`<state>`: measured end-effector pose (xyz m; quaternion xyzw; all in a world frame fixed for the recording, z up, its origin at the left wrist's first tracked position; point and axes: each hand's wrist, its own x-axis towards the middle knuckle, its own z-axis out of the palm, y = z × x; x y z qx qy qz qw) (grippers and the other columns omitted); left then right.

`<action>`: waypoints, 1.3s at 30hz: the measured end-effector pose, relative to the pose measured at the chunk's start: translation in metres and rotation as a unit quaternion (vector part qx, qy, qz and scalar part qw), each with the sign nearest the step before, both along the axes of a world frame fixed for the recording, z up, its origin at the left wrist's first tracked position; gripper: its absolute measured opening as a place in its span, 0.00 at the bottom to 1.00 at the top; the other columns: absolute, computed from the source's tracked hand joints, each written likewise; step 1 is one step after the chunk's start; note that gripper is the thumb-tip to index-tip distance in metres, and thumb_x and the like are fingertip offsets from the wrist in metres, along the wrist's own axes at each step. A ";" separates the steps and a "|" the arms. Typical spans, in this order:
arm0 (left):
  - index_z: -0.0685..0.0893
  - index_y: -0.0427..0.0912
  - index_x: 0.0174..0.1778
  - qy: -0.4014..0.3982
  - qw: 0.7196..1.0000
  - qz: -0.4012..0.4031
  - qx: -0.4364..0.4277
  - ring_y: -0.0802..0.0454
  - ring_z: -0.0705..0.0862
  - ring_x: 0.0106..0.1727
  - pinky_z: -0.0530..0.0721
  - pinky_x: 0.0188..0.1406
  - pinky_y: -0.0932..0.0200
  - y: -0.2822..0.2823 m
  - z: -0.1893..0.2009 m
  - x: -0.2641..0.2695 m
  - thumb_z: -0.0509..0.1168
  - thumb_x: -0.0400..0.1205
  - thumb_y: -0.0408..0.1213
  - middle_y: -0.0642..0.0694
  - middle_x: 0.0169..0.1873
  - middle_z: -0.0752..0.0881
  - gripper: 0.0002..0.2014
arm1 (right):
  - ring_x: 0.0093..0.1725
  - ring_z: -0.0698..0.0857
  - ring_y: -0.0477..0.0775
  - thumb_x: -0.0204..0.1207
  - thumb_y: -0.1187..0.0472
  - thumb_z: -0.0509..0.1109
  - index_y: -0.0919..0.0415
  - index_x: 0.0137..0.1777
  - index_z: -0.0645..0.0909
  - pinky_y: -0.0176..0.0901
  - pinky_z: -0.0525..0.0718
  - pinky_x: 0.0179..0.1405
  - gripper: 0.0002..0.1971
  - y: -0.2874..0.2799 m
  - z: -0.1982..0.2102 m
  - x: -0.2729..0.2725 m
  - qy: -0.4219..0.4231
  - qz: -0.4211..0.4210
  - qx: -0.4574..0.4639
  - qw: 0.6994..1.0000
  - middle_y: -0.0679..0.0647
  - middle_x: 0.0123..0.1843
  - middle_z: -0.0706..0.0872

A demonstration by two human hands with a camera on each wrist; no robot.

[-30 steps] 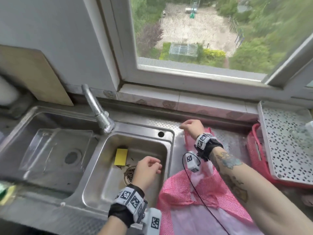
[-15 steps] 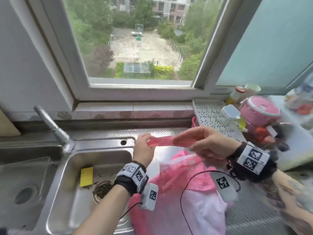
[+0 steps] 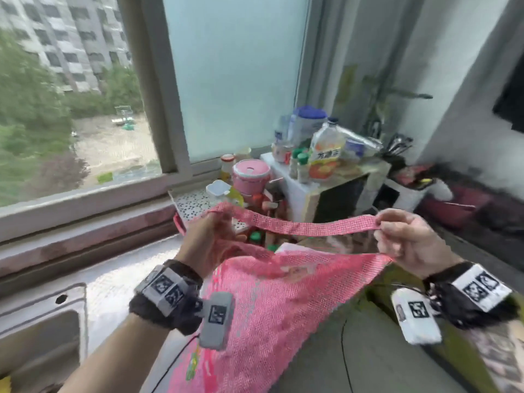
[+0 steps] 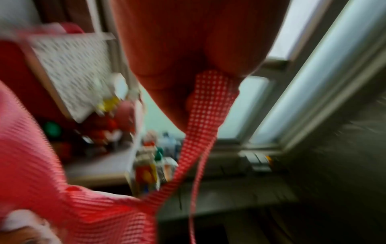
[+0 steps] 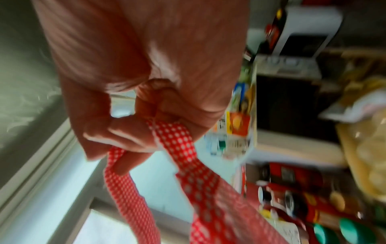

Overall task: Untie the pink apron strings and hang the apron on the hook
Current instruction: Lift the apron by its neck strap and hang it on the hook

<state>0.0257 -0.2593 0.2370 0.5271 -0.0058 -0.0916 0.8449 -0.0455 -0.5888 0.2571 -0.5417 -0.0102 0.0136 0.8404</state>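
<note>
Pink apron [image 3: 263, 307] held up near the window [image 3: 85, 109].
Left hand [image 3: 208, 241] and right hand [image 3: 408, 239] each pinch one end of the strap [image 3: 306, 225].

Daylit window [image 3: 85, 109] above a steel counter [image 3: 119, 273], grey wall [image 3: 453, 80] right.

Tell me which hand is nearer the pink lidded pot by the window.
Left. The left hand grips the apron strap just below and in front of the pink pot; the right hand holds the strap's other end, well off to the pot's right.
</note>
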 end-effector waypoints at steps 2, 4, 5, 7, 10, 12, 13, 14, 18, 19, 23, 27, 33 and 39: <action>0.74 0.46 0.21 -0.044 0.996 -0.070 0.011 0.56 0.62 0.18 0.64 0.19 0.62 -0.074 0.033 -0.018 0.53 0.84 0.35 0.53 0.15 0.64 0.22 | 0.13 0.70 0.44 0.54 0.70 0.81 0.62 0.37 0.83 0.28 0.66 0.14 0.13 -0.062 0.002 -0.036 -0.019 -0.030 0.003 0.999 0.54 0.19 0.76; 0.69 0.48 0.23 -0.089 0.986 -0.127 0.061 0.57 0.58 0.17 0.54 0.16 0.64 -0.135 0.062 -0.035 0.54 0.84 0.40 0.53 0.17 0.61 0.21 | 0.13 0.69 0.43 0.60 0.75 0.73 0.60 0.37 0.83 0.30 0.64 0.14 0.10 -0.111 0.005 -0.066 -0.038 -0.065 -0.004 0.997 0.53 0.19 0.74; 0.69 0.49 0.24 -0.113 0.978 -0.153 0.083 0.58 0.56 0.16 0.51 0.15 0.66 -0.168 0.074 -0.043 0.55 0.84 0.41 0.53 0.18 0.60 0.19 | 0.13 0.70 0.43 0.60 0.74 0.72 0.60 0.38 0.83 0.30 0.63 0.14 0.10 -0.136 0.009 -0.083 -0.047 -0.090 -0.008 0.995 0.53 0.20 0.75; 0.72 0.48 0.29 -0.173 0.959 -0.198 0.105 0.59 0.56 0.16 0.49 0.13 0.69 -0.230 0.097 -0.063 0.58 0.84 0.40 0.53 0.19 0.61 0.16 | 0.14 0.70 0.44 0.55 0.69 0.78 0.61 0.43 0.85 0.30 0.64 0.14 0.15 -0.181 0.016 -0.115 -0.068 -0.129 -0.008 0.989 0.54 0.24 0.76; 0.74 0.43 0.33 -0.228 0.925 -0.267 0.143 0.56 0.57 0.18 0.54 0.11 0.68 -0.313 0.120 -0.093 0.59 0.83 0.36 0.52 0.20 0.64 0.12 | 0.13 0.72 0.46 0.59 0.67 0.78 0.65 0.56 0.83 0.30 0.68 0.13 0.22 -0.240 0.027 -0.165 -0.067 -0.180 -0.038 0.981 0.55 0.30 0.83; 0.74 0.40 0.35 -0.230 0.910 -0.309 0.154 0.56 0.57 0.18 0.55 0.11 0.67 -0.368 0.125 -0.108 0.59 0.83 0.35 0.51 0.20 0.63 0.10 | 0.12 0.72 0.45 0.65 0.69 0.72 0.65 0.61 0.82 0.30 0.69 0.11 0.22 -0.275 0.032 -0.203 -0.043 -0.199 -0.071 0.976 0.57 0.33 0.88; 0.75 0.41 0.34 -0.226 0.905 -0.327 0.151 0.57 0.56 0.17 0.54 0.11 0.68 -0.393 0.125 -0.113 0.59 0.83 0.35 0.52 0.19 0.64 0.11 | 0.12 0.72 0.45 0.65 0.67 0.75 0.65 0.62 0.82 0.30 0.70 0.11 0.23 -0.289 0.032 -0.220 -0.031 -0.200 -0.085 0.976 0.58 0.35 0.90; 0.76 0.43 0.31 -0.218 0.903 -0.341 0.142 0.57 0.56 0.17 0.53 0.11 0.68 -0.416 0.124 -0.118 0.59 0.83 0.35 0.54 0.17 0.64 0.13 | 0.12 0.73 0.45 0.62 0.62 0.79 0.64 0.61 0.83 0.30 0.71 0.11 0.25 -0.300 0.033 -0.235 -0.019 -0.202 -0.097 0.974 0.60 0.38 0.90; 0.70 0.45 0.29 -0.196 0.882 -0.415 0.113 0.58 0.56 0.15 0.50 0.14 0.71 -0.514 0.111 -0.142 0.53 0.82 0.30 0.56 0.15 0.64 0.14 | 0.20 0.75 0.53 0.53 0.49 0.86 0.60 0.57 0.87 0.33 0.72 0.14 0.31 -0.344 0.026 -0.302 0.033 -0.297 -0.146 0.943 0.60 0.40 0.90; 0.69 0.45 0.29 -0.196 0.872 -0.435 0.112 0.58 0.56 0.14 0.50 0.15 0.71 -0.537 0.107 -0.148 0.52 0.81 0.28 0.55 0.15 0.65 0.14 | 0.24 0.74 0.53 0.54 0.49 0.86 0.58 0.57 0.87 0.36 0.71 0.19 0.30 -0.353 0.026 -0.318 0.041 -0.318 -0.158 0.934 0.59 0.38 0.90; 0.72 0.44 0.29 -0.238 0.817 -0.517 0.097 0.56 0.55 0.16 0.49 0.16 0.69 -0.623 0.095 -0.183 0.59 0.79 0.33 0.50 0.17 0.63 0.11 | 0.13 0.70 0.43 0.60 0.59 0.79 0.58 0.49 0.90 0.29 0.66 0.10 0.15 -0.382 0.036 -0.388 0.069 -0.416 -0.157 0.893 0.58 0.28 0.85; 0.77 0.43 0.38 -0.236 0.719 -0.653 0.038 0.56 0.55 0.15 0.47 0.16 0.64 -0.694 0.095 -0.214 0.65 0.77 0.29 0.51 0.16 0.65 0.06 | 0.15 0.71 0.44 0.60 0.63 0.80 0.62 0.44 0.84 0.33 0.62 0.13 0.13 -0.403 0.053 -0.455 0.000 -0.522 -0.083 0.849 0.55 0.25 0.83; 0.78 0.40 0.43 -0.177 0.583 -0.783 -0.124 0.57 0.61 0.16 0.56 0.14 0.69 -0.790 0.099 -0.266 0.79 0.64 0.35 0.45 0.23 0.68 0.18 | 0.15 0.72 0.43 0.63 0.68 0.77 0.70 0.44 0.83 0.35 0.62 0.15 0.11 -0.410 0.085 -0.538 -0.087 -0.638 -0.081 0.761 0.57 0.28 0.88; 0.89 0.38 0.42 -0.253 0.470 -0.829 -0.166 0.49 0.72 0.19 0.66 0.17 0.65 -0.838 0.123 -0.382 0.82 0.50 0.58 0.38 0.20 0.81 0.32 | 0.13 0.67 0.44 0.68 0.76 0.65 0.69 0.48 0.90 0.38 0.60 0.17 0.15 -0.377 0.127 -0.597 -0.023 -0.789 -0.163 0.591 0.57 0.26 0.87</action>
